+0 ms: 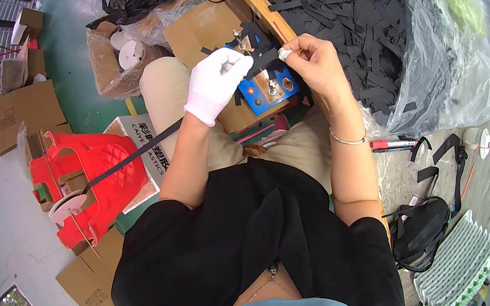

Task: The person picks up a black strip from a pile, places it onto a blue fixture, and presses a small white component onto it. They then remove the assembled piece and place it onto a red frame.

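My left hand (217, 79), in a white glove, is closed in a pinch on a black strap (263, 61). The strap spans the short gap to my right hand (318, 63), which is bare with a white wrap at a fingertip. Its thumb and fingers pinch at the strap's far end. Just below both hands sits a small blue cutting or heating device (259, 101) with metal posts and a lit red light. From a white spool (67, 208) at lower left, black strap rises behind my left forearm.
Many cut black strips (343, 21) lie heaped on the table at the far side, beside clear plastic sheeting (444, 69). A red plastic stool (94, 174) surrounds the spool. Cardboard boxes (23, 115) stand at left. A black bag (421, 232) and red marker (392, 144) lie at right.
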`<state>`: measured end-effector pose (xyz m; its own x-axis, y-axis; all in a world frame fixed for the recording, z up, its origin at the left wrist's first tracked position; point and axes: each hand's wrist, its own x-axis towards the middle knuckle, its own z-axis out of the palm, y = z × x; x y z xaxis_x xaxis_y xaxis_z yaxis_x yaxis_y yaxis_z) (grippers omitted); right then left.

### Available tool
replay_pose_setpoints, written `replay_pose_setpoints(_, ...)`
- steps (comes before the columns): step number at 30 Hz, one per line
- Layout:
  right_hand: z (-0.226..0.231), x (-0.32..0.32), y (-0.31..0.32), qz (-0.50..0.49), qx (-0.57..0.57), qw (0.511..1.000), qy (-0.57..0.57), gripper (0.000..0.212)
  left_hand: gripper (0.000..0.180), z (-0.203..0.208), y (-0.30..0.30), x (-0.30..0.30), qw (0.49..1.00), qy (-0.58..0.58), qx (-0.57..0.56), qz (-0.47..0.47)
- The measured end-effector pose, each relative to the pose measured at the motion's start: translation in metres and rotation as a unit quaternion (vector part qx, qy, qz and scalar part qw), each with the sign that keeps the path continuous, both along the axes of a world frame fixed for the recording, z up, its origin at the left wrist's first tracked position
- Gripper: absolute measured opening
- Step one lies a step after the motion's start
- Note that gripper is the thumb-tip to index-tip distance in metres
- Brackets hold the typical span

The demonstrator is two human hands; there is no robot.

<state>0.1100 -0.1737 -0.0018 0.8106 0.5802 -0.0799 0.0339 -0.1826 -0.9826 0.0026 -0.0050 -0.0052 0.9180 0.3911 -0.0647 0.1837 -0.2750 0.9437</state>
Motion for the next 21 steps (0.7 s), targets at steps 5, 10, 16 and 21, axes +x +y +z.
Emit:
replay_pose_setpoints(5,-0.023,0.011,0.0,-0.096,-0.121,0.977,-0.148,0.016,0.015,-0.009,0.01,-0.009,0.999,0.038,-0.008,-0.014)
replay_pose_setpoints(10,-0.023,0.014,0.003,-0.117,-0.176,0.965,-0.158,0.016,0.017,-0.017,0.023,-0.022,0.998,0.062,-0.028,-0.011)
replay_pose_setpoints(16,-0.024,0.016,0.004,-0.109,-0.206,0.955,-0.186,0.016,0.018,-0.029,0.031,-0.025,0.997,0.068,-0.021,-0.008)
replay_pose_setpoints(21,-0.022,0.015,0.005,-0.108,-0.213,0.953,-0.188,0.017,0.018,-0.031,0.031,-0.025,0.997,0.073,-0.015,-0.005)
